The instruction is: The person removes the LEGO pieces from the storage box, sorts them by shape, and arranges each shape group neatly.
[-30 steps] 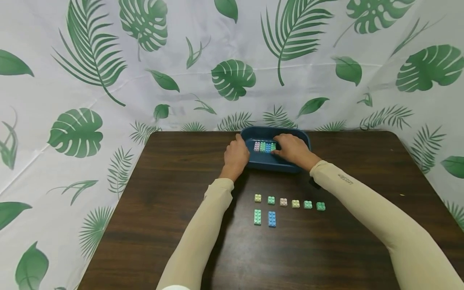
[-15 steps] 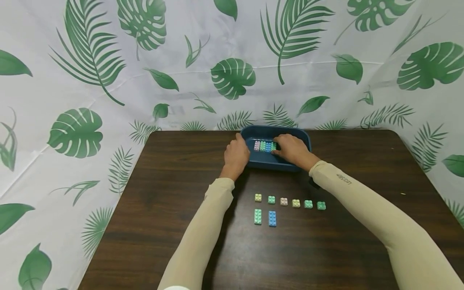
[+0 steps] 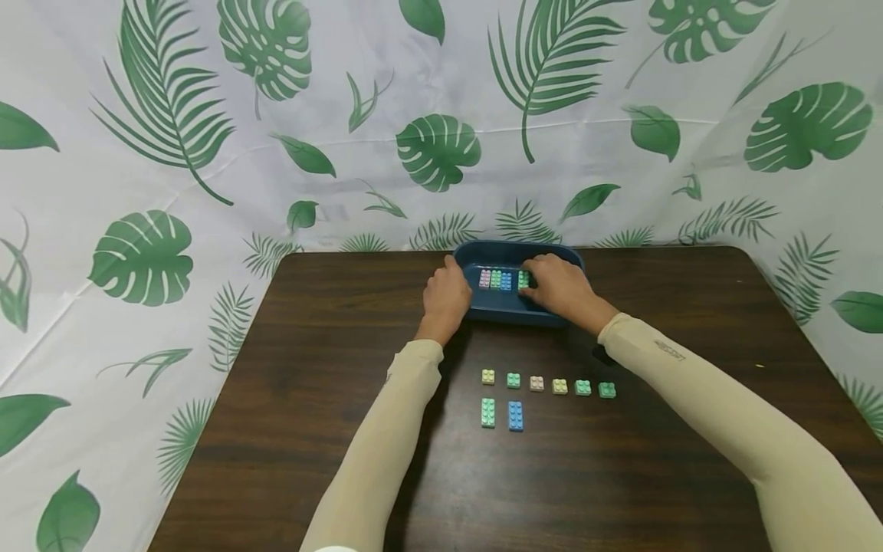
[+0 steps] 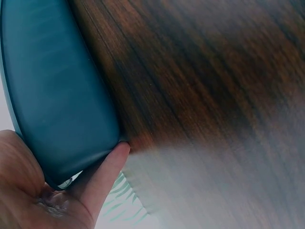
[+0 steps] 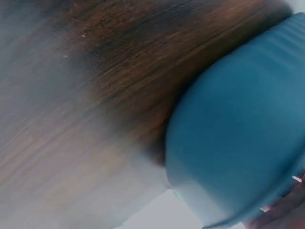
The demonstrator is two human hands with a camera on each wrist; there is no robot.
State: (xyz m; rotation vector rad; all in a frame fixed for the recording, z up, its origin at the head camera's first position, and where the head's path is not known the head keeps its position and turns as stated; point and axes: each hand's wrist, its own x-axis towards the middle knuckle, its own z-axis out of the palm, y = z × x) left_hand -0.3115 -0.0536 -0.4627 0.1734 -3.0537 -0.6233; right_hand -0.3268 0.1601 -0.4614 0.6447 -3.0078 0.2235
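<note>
A dark blue tray (image 3: 513, 313) sits at the far side of the table. My left hand (image 3: 447, 297) grips its left end; in the left wrist view, thumb and finger of that hand (image 4: 62, 202) lie on either side of the tray's end (image 4: 66, 105). Inside the tray, my right hand (image 3: 562, 290) pinches a green toy brick (image 3: 523, 280) between thumb and fingers. To its left stand a pink brick (image 3: 485, 279), a light green brick (image 3: 496, 279) and a blue brick (image 3: 507, 281), side by side. The tray wall (image 5: 233, 124) hides most of the right hand in the right wrist view.
Several small square bricks lie in a row on the dark wooden table (image 3: 310, 368), from a yellow brick (image 3: 488, 376) to a green brick (image 3: 607, 390). Below them lie a long light green brick (image 3: 487, 412) and a long blue brick (image 3: 515, 415). A leaf-print cloth (image 3: 372, 169) hangs behind.
The green brick in my right hand has shifted right, leaving a gap between it and the blue brick. My left hand stays on the tray's end.
</note>
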